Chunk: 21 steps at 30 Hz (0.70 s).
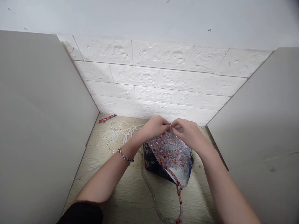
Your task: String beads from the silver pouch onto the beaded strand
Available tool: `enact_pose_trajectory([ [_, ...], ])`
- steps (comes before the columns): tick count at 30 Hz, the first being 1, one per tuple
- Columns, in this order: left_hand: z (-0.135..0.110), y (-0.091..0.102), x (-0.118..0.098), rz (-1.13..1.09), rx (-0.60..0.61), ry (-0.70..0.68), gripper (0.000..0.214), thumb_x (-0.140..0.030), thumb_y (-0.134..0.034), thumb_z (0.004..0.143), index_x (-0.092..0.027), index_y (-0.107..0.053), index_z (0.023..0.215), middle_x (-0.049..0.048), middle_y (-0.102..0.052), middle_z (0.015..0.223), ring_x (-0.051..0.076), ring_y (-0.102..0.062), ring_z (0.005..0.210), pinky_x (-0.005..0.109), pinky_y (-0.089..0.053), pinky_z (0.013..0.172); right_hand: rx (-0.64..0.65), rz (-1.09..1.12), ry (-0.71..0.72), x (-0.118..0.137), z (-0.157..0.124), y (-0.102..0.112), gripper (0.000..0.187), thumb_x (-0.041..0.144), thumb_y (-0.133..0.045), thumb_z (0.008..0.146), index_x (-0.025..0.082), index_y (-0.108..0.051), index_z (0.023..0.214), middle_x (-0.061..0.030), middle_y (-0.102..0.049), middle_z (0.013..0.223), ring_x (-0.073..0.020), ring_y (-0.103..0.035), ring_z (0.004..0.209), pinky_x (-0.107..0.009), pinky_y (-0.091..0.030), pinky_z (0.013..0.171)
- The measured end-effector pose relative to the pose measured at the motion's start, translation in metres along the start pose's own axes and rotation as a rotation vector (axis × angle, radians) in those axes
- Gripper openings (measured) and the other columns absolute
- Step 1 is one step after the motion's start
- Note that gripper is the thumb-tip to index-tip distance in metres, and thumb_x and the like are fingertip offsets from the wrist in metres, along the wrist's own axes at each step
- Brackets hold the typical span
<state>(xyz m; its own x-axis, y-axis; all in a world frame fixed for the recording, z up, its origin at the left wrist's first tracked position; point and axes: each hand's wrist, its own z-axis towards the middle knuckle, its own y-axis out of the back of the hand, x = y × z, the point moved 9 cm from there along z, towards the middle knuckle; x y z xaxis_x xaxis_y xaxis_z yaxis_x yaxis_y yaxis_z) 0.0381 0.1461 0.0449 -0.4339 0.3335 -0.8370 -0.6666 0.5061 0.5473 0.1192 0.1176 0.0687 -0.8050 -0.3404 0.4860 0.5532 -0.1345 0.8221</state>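
My left hand (157,127) and my right hand (186,133) meet fingertip to fingertip over the far side of a bead-filled container. Each is closed in a pinch; whatever sits between the fingers is too small to make out. Below them lie many small pink, red, white and pale green beads (171,151) on a shiny clear lining. The lining rests in a dark blue patterned container (158,172), perhaps a bag. A string of red and pink beads (173,175) crosses its near side and hangs to the floorboard, joining a paler strand (149,186) that curves left.
White beaded strands (119,134) lie tangled at the back left. Near the left corner is a narrow red patterned object (107,118). Grey panels (42,118) (261,130) flank the wooden surface (126,193), and a white brick-patterned wall (144,77) closes the back.
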Motion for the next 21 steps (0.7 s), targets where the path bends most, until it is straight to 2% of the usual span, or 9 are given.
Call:
enact_pose_trajectory([
  [7,0.003,-0.002,0.002,-0.271,0.085,-0.003,0.026,-0.036,-0.053,0.072,-0.012,-0.063,0.073,0.0039,-0.064,0.072,0.005,-0.050,0.048,0.019,-0.032,0.046,-0.086,0.016,0.103,0.009,-0.002,0.018,0.014,0.019,-0.050,0.077,0.022,-0.064,0.078,0.0023,-0.064,0.078,-0.0097,-0.058,0.072,-0.021,-0.041,0.065],
  [10,0.002,-0.003,0.001,-0.346,0.114,0.014,0.026,-0.037,-0.055,0.071,-0.012,-0.064,0.073,0.0039,-0.064,0.072,0.004,-0.050,0.048,0.018,-0.027,0.043,-0.097,-0.015,0.135,0.013,-0.003,0.022,0.014,0.020,-0.050,0.078,0.023,-0.064,0.079,0.0036,-0.064,0.079,-0.0087,-0.057,0.073,-0.020,-0.040,0.066],
  [16,0.001,-0.004,0.000,-0.412,0.116,0.050,0.027,-0.037,-0.054,0.073,-0.012,-0.063,0.071,0.0044,-0.064,0.071,0.003,-0.047,0.045,0.018,-0.022,0.038,-0.127,-0.256,0.167,0.019,-0.007,0.020,0.017,0.022,-0.043,0.083,0.019,-0.060,0.082,0.0006,-0.062,0.080,-0.0107,-0.055,0.074,-0.021,-0.037,0.063],
  [21,0.001,-0.003,0.000,-0.444,0.108,0.071,0.025,-0.033,-0.053,0.074,-0.011,-0.061,0.068,0.0034,-0.063,0.067,0.002,-0.045,0.043,0.017,-0.020,0.037,-0.091,-0.418,0.122,0.020,-0.008,0.013,0.018,0.020,-0.037,0.085,0.018,-0.054,0.081,-0.0012,-0.057,0.081,-0.0111,-0.051,0.068,-0.022,-0.028,0.052],
])
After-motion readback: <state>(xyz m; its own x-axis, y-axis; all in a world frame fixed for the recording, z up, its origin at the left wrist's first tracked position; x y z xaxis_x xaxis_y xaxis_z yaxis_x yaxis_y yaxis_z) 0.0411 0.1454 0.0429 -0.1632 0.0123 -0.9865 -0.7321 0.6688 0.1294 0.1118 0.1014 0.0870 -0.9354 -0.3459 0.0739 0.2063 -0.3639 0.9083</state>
